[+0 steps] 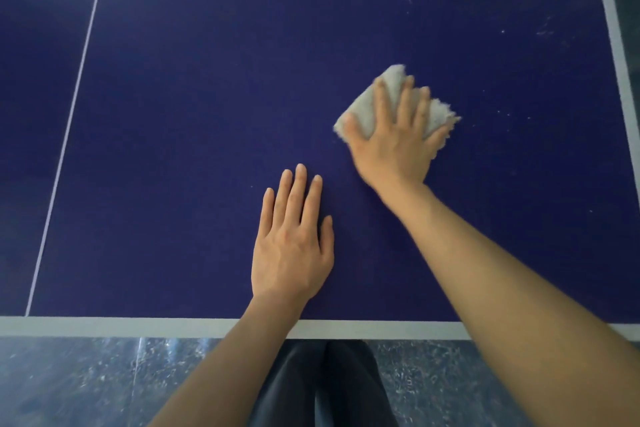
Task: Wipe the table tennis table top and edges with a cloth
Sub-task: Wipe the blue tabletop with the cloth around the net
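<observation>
On the blue surface (207, 114), our right hand (391, 146) presses the cloth (367, 107) flat with spread fingers to rub dust; our left hand (291, 250) lies flat, steadying us.

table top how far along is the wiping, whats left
Done: the blue table top near the left hand looks free of specks. In hand: the right hand presses the cloth flat on the surface. Left: white specks toward the far right, and the white edge band.
</observation>
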